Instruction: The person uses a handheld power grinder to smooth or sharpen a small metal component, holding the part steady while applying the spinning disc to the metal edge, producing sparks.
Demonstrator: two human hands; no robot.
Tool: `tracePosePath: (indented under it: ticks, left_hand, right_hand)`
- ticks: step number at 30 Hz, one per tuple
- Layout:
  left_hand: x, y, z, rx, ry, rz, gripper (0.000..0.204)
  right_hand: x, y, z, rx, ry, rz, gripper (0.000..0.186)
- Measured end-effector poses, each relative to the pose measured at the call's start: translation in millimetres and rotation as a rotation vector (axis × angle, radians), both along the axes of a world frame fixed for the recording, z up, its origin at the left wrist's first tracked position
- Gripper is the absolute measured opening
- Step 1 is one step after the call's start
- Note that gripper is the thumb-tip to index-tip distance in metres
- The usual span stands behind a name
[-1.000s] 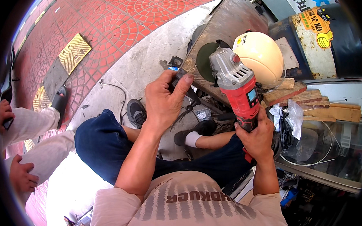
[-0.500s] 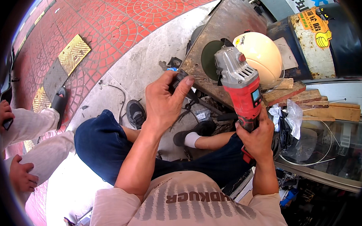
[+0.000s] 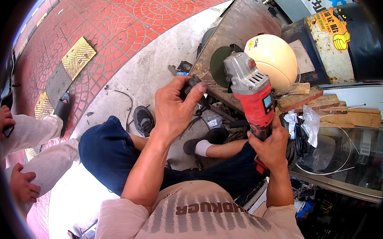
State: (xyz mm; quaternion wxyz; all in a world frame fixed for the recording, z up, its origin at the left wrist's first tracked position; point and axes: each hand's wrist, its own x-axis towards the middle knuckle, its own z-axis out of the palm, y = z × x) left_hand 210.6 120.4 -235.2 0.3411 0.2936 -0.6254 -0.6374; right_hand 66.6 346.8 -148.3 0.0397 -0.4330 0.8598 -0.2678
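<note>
My right hand (image 3: 271,146) is wrapped round the red and black handle of an angle grinder (image 3: 254,99), a red tool with a grey metal head, a red button and a small blue display. Its head points up and away, over the table's near edge. My left hand (image 3: 174,105), to the left of the grinder and apart from it, pinches a small black part (image 3: 192,83) between thumb and fingers. The fingers partly cover that part, so its exact kind is hidden.
Behind the grinder, a worn table (image 3: 222,37) carries a cream helmet (image 3: 274,60) and a dark green round piece (image 3: 220,67). Wooden blocks (image 3: 301,99) and a glass-topped case (image 3: 347,155) are at the right. Another person's hand (image 3: 25,184) shows at the left.
The grinder and my right hand have shifted slightly left, its head dipping a little nearer. My left hand has hardly moved and still pinches the black part.
</note>
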Motion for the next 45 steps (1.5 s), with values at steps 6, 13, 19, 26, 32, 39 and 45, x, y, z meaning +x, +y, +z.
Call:
tracePosePath:
  ticks: [6, 13, 19, 26, 32, 39, 45]
  left_hand:
    - [0.4, -1.0, -4.3, -0.044, 0.008, -0.029, 0.034]
    - [-1.5, 0.8, 5.4, -0.337, 0.018, 0.077, 0.036]
    - [8.1, -6.2, 11.4, -0.458, -0.009, 0.161, 0.041]
    - [13.8, -6.9, 11.3, -0.595, -0.189, 0.221, 0.043]
    - [6.0, -1.2, 16.0, -0.575, -0.197, 0.238, 0.042]
    - [1.2, 6.5, 15.4, -0.473, -0.179, 0.247, 0.044]
    - [4.3, 9.9, 20.2, -0.488, -0.170, 0.256, 0.044]
  right_hand:
    - [-9.6, -0.3, -0.7, -0.045, 0.000, 0.009, 0.062]
    - [-26.9, -6.7, -24.2, -0.440, -1.030, -0.053, 0.060]
    - [-38.2, -14.0, -88.0, -0.585, -1.584, 0.023, 0.061]
    - [-30.2, -7.3, -121.5, -0.603, -1.816, 0.019, 0.066]
    - [-30.4, -3.9, -120.0, -0.604, -1.805, 0.108, 0.066]
    - [-24.2, -3.2, -120.0, -0.595, -1.813, 0.085, 0.066]
    - [-19.4, -2.8, -118.8, -0.572, -1.805, 0.087, 0.063]
